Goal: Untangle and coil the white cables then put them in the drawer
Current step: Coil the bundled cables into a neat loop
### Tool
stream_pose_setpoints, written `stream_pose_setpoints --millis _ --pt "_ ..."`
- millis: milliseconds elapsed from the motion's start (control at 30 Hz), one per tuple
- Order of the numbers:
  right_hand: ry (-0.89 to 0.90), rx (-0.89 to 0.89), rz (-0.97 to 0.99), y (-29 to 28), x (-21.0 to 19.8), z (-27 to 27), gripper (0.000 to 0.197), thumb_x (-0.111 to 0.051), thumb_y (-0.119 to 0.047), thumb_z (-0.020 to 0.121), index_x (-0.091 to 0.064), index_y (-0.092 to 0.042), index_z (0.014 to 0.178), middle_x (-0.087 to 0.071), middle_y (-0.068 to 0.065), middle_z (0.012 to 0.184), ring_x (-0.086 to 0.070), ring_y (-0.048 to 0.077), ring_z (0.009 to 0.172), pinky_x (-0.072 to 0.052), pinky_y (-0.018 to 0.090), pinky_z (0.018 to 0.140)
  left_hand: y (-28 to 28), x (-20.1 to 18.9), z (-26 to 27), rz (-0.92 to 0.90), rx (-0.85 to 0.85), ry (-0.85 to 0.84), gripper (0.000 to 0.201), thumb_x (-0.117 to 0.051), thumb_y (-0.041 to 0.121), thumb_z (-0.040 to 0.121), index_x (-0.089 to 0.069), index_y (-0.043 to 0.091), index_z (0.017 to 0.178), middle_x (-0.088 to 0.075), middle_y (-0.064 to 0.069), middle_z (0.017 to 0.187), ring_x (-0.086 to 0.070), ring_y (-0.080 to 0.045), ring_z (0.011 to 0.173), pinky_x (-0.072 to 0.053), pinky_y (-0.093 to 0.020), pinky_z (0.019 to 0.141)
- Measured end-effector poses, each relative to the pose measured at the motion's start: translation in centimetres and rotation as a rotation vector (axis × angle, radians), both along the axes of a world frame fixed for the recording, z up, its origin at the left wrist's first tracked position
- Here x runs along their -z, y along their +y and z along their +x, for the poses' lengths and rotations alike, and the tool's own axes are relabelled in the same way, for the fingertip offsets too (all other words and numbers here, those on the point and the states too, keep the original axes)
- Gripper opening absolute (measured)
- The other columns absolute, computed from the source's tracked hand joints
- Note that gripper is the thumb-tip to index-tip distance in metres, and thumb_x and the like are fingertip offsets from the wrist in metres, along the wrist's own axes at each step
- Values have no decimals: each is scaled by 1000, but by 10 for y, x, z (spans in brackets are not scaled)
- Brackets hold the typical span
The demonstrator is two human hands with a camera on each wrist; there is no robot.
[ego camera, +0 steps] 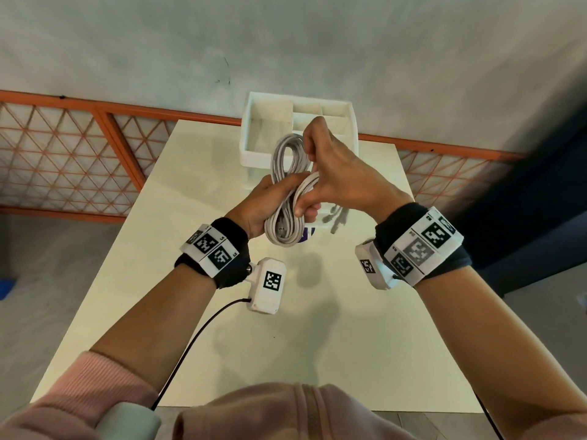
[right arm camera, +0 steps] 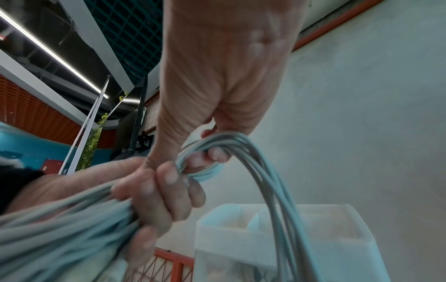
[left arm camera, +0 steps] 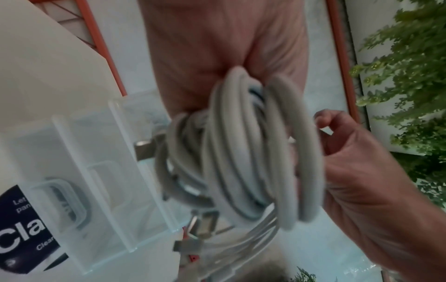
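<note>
while both hands are raised over the far half of the table [ego camera: 133,249], my left hand [ego camera: 254,208] grips the coiled white cables [ego camera: 287,192] from below, my right hand [ego camera: 333,173] pinches the upper loops. left wrist view alone shows metal plugs [left arm camera: 144,150] beside the clear drawer [left arm camera: 101,171].

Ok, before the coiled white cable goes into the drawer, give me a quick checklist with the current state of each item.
1. Left hand grips the coiled white cable: ok.
2. Right hand grips the coil's upper loops: ok.
3. Coil gathered, no long tail dangling: ok.
4. Coil held clear above the cream table: ok.
5. Clear plastic drawer open beneath the hands: ok.
6. Room left in the drawer, where other cables already lie: cannot tell.
</note>
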State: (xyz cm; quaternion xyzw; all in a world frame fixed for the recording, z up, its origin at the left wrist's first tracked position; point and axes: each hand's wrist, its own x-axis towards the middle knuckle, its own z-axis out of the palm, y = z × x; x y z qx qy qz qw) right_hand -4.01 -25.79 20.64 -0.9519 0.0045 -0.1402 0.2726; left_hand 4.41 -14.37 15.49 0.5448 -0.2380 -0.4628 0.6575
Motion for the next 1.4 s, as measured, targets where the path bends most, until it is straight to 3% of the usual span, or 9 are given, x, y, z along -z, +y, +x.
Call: stream_pose_setpoints --millis 267,500,700,800,900,1000,1133,1267,1400 --pt "0 78 126 -8 11 -5 77 -92 -32 52 -28 -9 89 -34 -7 76 -31 8 60 -33 15 52 2 2 6 144 24 -303 42 -53 29 94 -58 12 56 -54 -1 44 -49 -14 37 -47 -21 48" --pt "498 122 80 -36 10 -14 32 -72 -42 78 -65 -10 74 -59 -5 54 -46 1 45 -36 9 51 10 15 15 92 73 -246 33 -54 30 95 -58 23 63 -41 5 43 -35 -10 37 -38 -29 53" --pt "430 134 193 -35 8 -13 38 -55 -49 88 -60 -16 71 -46 -8 55 -44 3 50 -40 17 56 8 20 10 147 48 -271 58 -42 69 80 -53 12 82 -41 3 44 -34 -11 36 -38 -30 55" --pt "363 157 179 -29 5 -11 51 -39 -50 96 -61 -10 73 -36 -3 58 -34 6 50 -34 20 58 8 20 13 102 106 -154 82 -17 85 70 -50 11 77 -39 -2 44 -33 -14 35 -35 -28 50" --pt "329 160 176 -26 2 -9 45 -37 -40 100 -63 -15 73 -38 -7 57 -34 6 50 -32 21 58 7 16 10 120 55 -113 86 -1 78 80 -52 11 65 -39 -6 43 -33 -15 34 -34 -27 47" --pt "277 121 162 -17 2 -3 36 -42 -35 99 -64 -20 74 -59 -12 65 -50 -1 54 -36 11 60 3 15 6 221 4 -312 63 -20 57 97 -63 18 71 -41 -8 47 -37 -13 34 -37 -24 46" --pt "213 113 121 -7 4 6 38 -46 -33 98 -61 -8 73 -64 -5 69 -52 -1 56 -36 11 58 1 16 6 302 86 -316 37 -31 26 99 -44 8 70 -37 -10 55 -34 -10 31 -32 -26 47" --pt "153 203 408 -14 10 5 22 -58 -30 93 -44 -13 92 -51 -5 55 -45 7 50 -38 17 55 2 13 0 279 142 -326 82 2 66 90 -55 17 55 -38 -9 45 -34 -15 35 -36 -25 46" --pt "146 248 545 -14 13 5 38 -65 -27 88 -34 -13 103 -57 -6 55 -50 8 52 -48 26 66 7 16 1 247 263 -190 91 10 82 72 -46 14 50 -38 -10 45 -30 -18 38 -33 -27 47"
